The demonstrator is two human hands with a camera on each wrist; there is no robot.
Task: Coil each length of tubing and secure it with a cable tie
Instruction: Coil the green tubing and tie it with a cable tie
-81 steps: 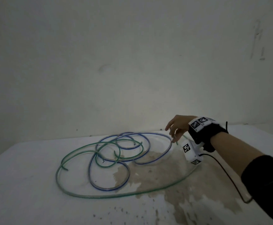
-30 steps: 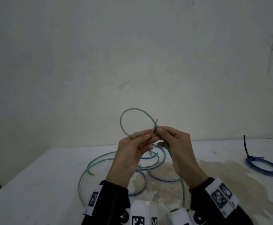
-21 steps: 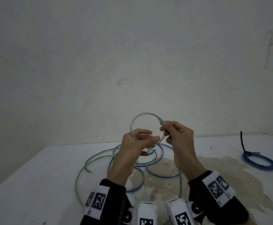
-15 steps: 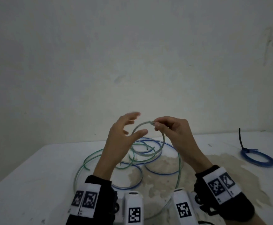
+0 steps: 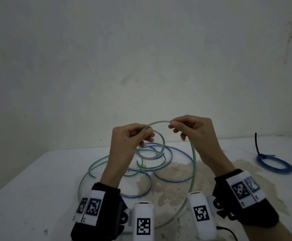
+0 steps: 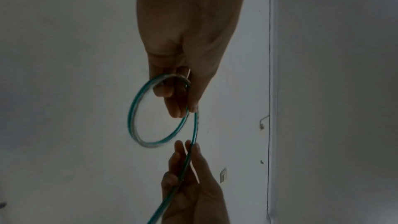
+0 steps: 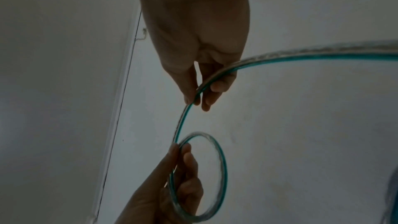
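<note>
Both hands hold the clear green-striped tubing (image 5: 163,143) up above the table. My left hand (image 5: 146,134) pinches a small loop of it (image 6: 134,117) between thumb and fingers. My right hand (image 5: 172,125) pinches the same tube a short way along, and an arc of tube spans between the hands. From the right hand the tube drops to the table (image 5: 37,180), where the rest lies in loose curves. In the right wrist view, my right hand (image 7: 194,99) grips the tube above the loop (image 7: 223,159). Blue-striped tubing (image 5: 173,180) lies loose, tangled with the green.
A coil of blue tubing (image 5: 274,165) with a black cable tie (image 5: 256,143) sticking up lies at the table's right. A brown stain (image 5: 174,190) covers the table's middle. A bare wall (image 5: 141,58) stands right behind the table.
My left hand, spread open half a second ago, now pinches the loop. My right hand has shifted right along the tube, drawing out an arc between the hands.
</note>
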